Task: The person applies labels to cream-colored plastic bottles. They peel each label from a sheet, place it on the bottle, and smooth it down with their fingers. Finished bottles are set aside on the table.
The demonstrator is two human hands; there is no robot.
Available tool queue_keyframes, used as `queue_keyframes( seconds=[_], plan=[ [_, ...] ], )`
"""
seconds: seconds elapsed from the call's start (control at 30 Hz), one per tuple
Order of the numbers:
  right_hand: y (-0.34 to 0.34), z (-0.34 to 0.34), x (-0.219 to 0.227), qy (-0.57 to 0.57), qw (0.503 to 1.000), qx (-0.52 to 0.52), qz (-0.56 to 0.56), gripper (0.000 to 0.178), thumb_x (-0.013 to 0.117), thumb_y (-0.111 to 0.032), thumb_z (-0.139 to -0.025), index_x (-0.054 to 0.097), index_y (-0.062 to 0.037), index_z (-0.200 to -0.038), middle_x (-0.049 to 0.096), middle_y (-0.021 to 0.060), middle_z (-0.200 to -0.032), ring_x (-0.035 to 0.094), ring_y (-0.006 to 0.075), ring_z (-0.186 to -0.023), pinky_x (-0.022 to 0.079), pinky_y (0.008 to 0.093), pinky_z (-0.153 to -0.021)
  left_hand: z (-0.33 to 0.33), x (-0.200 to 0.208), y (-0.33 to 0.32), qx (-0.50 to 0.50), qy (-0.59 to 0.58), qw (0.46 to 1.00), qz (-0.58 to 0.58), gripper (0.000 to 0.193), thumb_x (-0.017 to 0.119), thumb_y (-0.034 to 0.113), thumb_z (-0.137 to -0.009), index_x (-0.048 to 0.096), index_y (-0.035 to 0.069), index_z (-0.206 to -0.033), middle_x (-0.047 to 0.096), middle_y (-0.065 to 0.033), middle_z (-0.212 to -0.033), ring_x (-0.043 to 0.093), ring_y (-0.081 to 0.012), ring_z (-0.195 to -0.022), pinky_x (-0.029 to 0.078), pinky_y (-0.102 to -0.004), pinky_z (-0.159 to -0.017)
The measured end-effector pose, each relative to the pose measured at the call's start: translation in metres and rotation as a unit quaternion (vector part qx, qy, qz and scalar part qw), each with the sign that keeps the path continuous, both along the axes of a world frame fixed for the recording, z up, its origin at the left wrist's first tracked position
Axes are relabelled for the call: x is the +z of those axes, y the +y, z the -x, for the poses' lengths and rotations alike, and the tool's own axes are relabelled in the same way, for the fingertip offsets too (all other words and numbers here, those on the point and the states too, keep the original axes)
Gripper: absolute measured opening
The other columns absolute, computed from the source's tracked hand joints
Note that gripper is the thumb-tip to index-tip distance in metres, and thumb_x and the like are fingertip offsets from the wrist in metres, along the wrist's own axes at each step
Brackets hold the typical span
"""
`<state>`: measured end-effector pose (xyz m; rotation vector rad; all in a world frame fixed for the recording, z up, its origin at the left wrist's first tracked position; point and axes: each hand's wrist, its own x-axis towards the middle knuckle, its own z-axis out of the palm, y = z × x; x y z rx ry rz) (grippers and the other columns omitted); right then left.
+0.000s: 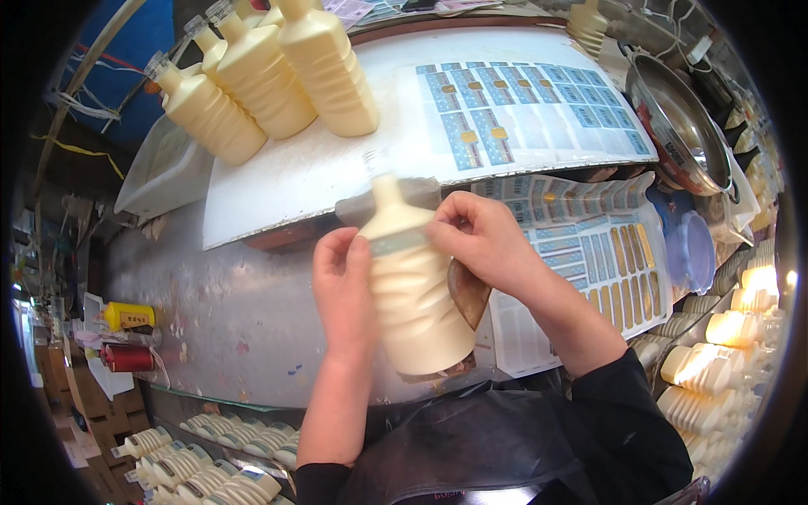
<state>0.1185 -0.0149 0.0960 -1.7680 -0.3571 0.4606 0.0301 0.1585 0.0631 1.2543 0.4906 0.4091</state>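
Note:
A cream-coloured plastic bottle (421, 316) with ribbed sides and a narrow neck lies in front of me, its neck pointing away. Across its shoulder runs a pale blue-grey label strip (397, 242). My left hand (338, 265) is closed at the bottle's left side, thumb and fingers together at the strip's left end. On the other side my right hand (481, 238) pinches at the strip's right end, palm turned inward. A brown curved piece (468, 292) shows beside the bottle, under my right wrist; most of it is hidden.
Several filled-looking cream bottles (328, 76) stand on the raised white board (286, 189). Label sheets (505, 93) lie on it, with more sheets (581, 278) below. A metal pan (683, 118) is at far right. Rows of bottles flank me (198, 471). A yellow bottle (129, 316) sits left.

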Motion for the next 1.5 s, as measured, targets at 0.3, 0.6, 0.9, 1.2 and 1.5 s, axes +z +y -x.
queue_keyframes(
  seconds=[0.3, 0.6, 0.9, 1.2, 1.5],
  plan=[
    [-0.007, -0.002, -0.018, 0.069, 0.996, -0.025, -0.059, 0.023, 0.064, -0.024, -0.101, 0.060, -0.0038, -0.110, 0.062, 0.0003, -0.087, 0.056, 0.0053, -0.076, 0.046, 0.0229, -0.066, -0.001, 0.001, 0.000, -0.038, -0.015, 0.998, -0.041, 0.029, 0.047, 0.026, -0.109, 0.054, 0.002, -0.124, 0.058, -0.0073, -0.116, 0.053, -0.0143, -0.107, 0.045, -0.0316, -0.097],
    [0.003, 0.002, -0.026, 0.082, 0.993, -0.030, -0.076, 0.035, 0.071, -0.033, -0.095, 0.061, -0.0031, -0.111, 0.066, 0.0072, -0.085, 0.062, 0.0123, -0.078, 0.051, 0.0296, -0.070, -0.003, -0.001, -0.001, -0.100, 0.048, 0.987, -0.113, 0.039, 0.043, 0.034, -0.109, 0.047, 0.003, -0.131, 0.055, -0.0110, -0.123, 0.052, -0.0176, -0.111, 0.043, -0.0332, -0.100],
    [0.004, 0.001, -0.032, 0.089, 0.991, -0.024, -0.095, 0.023, 0.067, -0.022, -0.100, 0.058, -0.0051, -0.113, 0.061, -0.0019, -0.083, 0.054, 0.0019, -0.075, 0.044, 0.0203, -0.066, -0.002, -0.002, -0.003, -0.102, 0.027, 0.988, -0.113, 0.040, 0.039, 0.035, -0.110, 0.048, 0.003, -0.132, 0.055, -0.0109, -0.122, 0.052, -0.0174, -0.111, 0.043, -0.0334, -0.100],
    [0.003, 0.002, -0.037, 0.106, 0.979, -0.012, -0.174, 0.023, 0.059, -0.020, -0.103, 0.060, -0.0054, -0.121, 0.060, -0.0032, -0.087, 0.053, 0.0028, -0.074, 0.045, 0.0191, -0.067, -0.003, -0.009, 0.000, -0.090, 0.019, 0.994, -0.062, 0.042, 0.032, 0.039, -0.114, 0.049, 0.005, -0.131, 0.062, -0.0096, -0.121, 0.061, -0.0167, -0.110, 0.050, -0.0329, -0.098],
    [-0.014, 0.005, -0.025, 0.179, 0.975, -0.009, -0.132, 0.034, 0.055, -0.018, -0.103, 0.066, 0.0004, -0.130, 0.066, -0.0012, -0.093, 0.059, 0.0059, -0.083, 0.050, 0.0220, -0.074, 0.016, 0.002, -0.008, -0.091, -0.013, 0.995, -0.041, 0.071, 0.056, 0.034, -0.103, 0.025, 0.002, -0.158, 0.043, -0.0181, -0.151, 0.048, -0.0255, -0.135, 0.039, -0.0364, -0.114]
  ],
)
